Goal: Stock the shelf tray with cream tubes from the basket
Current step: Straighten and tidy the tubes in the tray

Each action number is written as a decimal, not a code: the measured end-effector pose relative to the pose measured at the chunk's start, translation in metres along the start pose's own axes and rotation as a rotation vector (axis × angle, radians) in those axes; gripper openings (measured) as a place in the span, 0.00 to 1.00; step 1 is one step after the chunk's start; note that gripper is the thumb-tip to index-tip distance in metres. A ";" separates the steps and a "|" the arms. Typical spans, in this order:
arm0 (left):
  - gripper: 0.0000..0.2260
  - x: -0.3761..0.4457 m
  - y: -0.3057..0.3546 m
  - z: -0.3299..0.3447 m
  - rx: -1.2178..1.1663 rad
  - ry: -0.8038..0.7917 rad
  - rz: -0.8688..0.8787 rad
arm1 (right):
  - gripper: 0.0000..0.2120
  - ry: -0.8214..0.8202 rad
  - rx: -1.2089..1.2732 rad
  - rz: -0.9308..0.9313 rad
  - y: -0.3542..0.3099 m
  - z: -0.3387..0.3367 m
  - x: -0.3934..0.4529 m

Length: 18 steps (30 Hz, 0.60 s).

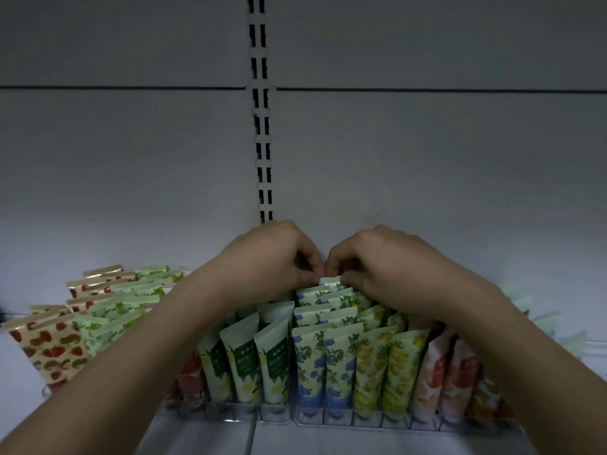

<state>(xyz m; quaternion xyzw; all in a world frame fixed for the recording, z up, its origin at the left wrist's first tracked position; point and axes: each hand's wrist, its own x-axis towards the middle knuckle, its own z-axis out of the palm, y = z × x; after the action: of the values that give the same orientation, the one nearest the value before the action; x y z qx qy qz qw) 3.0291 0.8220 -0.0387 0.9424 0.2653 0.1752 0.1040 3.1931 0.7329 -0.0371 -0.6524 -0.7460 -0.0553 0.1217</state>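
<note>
Both arms reach deep into the shelf, over the rows of cream tubes standing crimp-up in a clear divided shelf tray [368,421]. The left hand [272,254] and the right hand [377,257] meet at the back of the tray, fingers curled, and between them they pinch the top edge of one blue-flowered cream tube [331,281]. That tube stands at the rear of the blue-flowered lane, just behind the others of its kind, its crimp a little higher than theirs. So each grip is narrow and closed on that tube's upper edge; how far down it sits in the lane I cannot tell, since the tubes in front hide it.

In the front row stand green-labelled tubes [243,362], blue-flowered tubes [323,366], yellow-fruit tubes [382,369] and pinkish tubes [443,372]. To the left lean strawberry-print tubes [49,346] and pale green tubes [131,300]. Behind rises the grey back panel with a slotted upright [261,126].
</note>
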 end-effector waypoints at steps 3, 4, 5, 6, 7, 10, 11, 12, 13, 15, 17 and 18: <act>0.04 -0.001 -0.001 0.000 -0.018 0.000 0.002 | 0.08 0.018 -0.016 0.005 -0.001 0.001 0.000; 0.05 -0.001 -0.002 -0.001 -0.032 -0.006 0.004 | 0.09 0.027 -0.029 0.008 -0.001 0.002 0.000; 0.07 -0.001 -0.003 -0.001 -0.049 -0.010 0.005 | 0.09 0.037 -0.037 0.014 -0.001 0.002 0.000; 0.09 -0.001 -0.004 -0.002 -0.066 -0.009 0.003 | 0.09 0.046 -0.036 0.022 -0.002 0.002 0.000; 0.12 -0.001 -0.005 -0.003 -0.084 -0.001 -0.001 | 0.09 0.050 -0.027 0.030 -0.002 0.001 0.000; 0.13 -0.001 -0.007 -0.002 -0.126 0.046 -0.020 | 0.07 0.051 0.012 0.035 -0.002 -0.001 0.000; 0.12 -0.001 -0.007 -0.001 -0.118 0.068 -0.026 | 0.06 0.052 0.024 0.032 -0.002 -0.001 0.000; 0.11 -0.001 -0.007 -0.001 -0.099 0.086 -0.033 | 0.05 0.058 0.037 0.027 -0.003 -0.001 0.001; 0.11 -0.001 -0.007 -0.002 -0.080 0.096 -0.038 | 0.05 0.071 0.048 0.022 -0.003 -0.001 0.001; 0.10 -0.002 -0.008 -0.004 -0.070 0.097 -0.039 | 0.05 0.128 0.058 0.017 -0.003 -0.003 0.002; 0.08 -0.004 -0.007 -0.010 -0.079 0.102 -0.049 | 0.06 0.207 0.069 0.022 -0.004 -0.010 0.001; 0.07 -0.006 -0.005 -0.014 -0.078 0.113 -0.056 | 0.07 0.240 0.094 0.025 -0.005 -0.014 -0.001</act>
<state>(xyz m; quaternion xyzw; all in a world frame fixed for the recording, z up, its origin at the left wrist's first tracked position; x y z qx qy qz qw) 3.0163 0.8243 -0.0293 0.9184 0.2899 0.2354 0.1304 3.1898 0.7278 -0.0233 -0.6439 -0.7196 -0.0964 0.2412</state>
